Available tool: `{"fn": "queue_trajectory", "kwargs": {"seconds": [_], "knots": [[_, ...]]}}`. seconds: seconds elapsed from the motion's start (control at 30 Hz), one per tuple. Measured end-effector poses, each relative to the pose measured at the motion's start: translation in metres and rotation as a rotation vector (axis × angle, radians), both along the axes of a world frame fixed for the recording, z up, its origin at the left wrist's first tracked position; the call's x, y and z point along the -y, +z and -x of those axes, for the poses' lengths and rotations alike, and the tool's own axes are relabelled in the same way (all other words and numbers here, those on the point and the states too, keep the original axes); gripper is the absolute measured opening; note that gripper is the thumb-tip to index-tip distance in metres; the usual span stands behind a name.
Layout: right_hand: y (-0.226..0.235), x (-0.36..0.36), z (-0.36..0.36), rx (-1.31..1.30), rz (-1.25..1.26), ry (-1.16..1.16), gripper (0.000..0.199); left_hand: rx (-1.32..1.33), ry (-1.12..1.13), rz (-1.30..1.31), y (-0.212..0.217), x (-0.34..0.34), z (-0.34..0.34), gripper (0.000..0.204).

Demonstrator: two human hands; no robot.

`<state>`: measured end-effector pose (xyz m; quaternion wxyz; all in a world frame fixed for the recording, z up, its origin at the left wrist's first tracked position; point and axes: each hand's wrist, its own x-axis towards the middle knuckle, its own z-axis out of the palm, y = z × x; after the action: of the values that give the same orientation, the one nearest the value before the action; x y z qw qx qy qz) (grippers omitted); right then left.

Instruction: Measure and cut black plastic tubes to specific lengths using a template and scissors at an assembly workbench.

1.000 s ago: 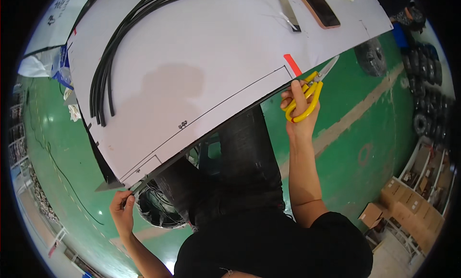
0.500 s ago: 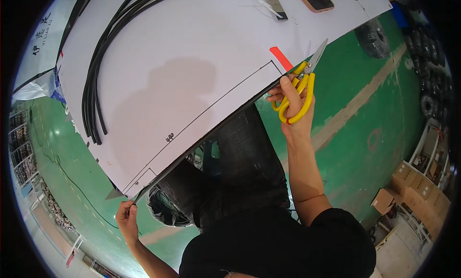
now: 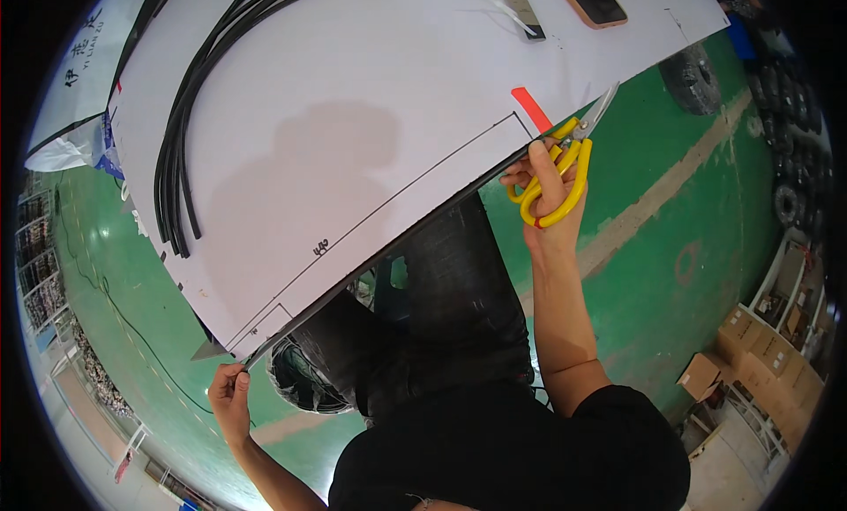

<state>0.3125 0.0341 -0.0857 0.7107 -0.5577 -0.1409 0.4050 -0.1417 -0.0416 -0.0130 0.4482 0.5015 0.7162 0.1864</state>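
Observation:
A long black strip (image 3: 459,198) runs along the near edge of a white board (image 3: 459,61), stretched between my two hands. At its lower left end, my left hand (image 3: 231,407) pinches it just beyond the board's corner. The other end is under the thumb of my right hand (image 3: 556,193), close to the board's right edge. Yellow-handled scissors (image 3: 584,171) also sit in that hand, blades pointing up and away to the right. Black ruled lines with handwritten marks follow the board's edge, and a red piece (image 3: 531,110) lies near the scissors.
A bundle of black strips (image 3: 190,96) curves over the board's left part. At the far side lie a phone (image 3: 593,1) and a metal strip (image 3: 527,17) beside a white tie. Cardboard boxes (image 3: 759,348) stand on the right, above green floor (image 3: 653,238).
The board and the things on it appear shifted slightly to the right in view, the scissors with them. Both hands keep their hold on the strip.

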Motion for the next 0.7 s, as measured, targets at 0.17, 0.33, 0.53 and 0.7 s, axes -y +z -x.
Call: {"fn": "queue_trajectory", "kwargs": {"seconds": [0.17,0.33,0.53,0.7], "knots": [[0.003,0.003,-0.003,-0.001,0.016,-0.018,0.017,-0.024,-0.03,0.0,0.002,-0.004,-0.001,0.015],[-0.002,-0.003,0.005,-0.003,0.052,0.007,0.021,-0.08,-0.023,-0.054,0.003,0.004,0.007,0.01],[-0.005,0.006,-0.01,0.002,-0.07,0.094,0.025,-0.047,-0.144,-0.094,-0.001,-0.008,0.005,0.013],[-0.013,0.004,-0.035,0.057,-0.014,0.082,0.017,0.028,-0.174,-0.135,0.003,-0.019,0.002,0.014]]}}
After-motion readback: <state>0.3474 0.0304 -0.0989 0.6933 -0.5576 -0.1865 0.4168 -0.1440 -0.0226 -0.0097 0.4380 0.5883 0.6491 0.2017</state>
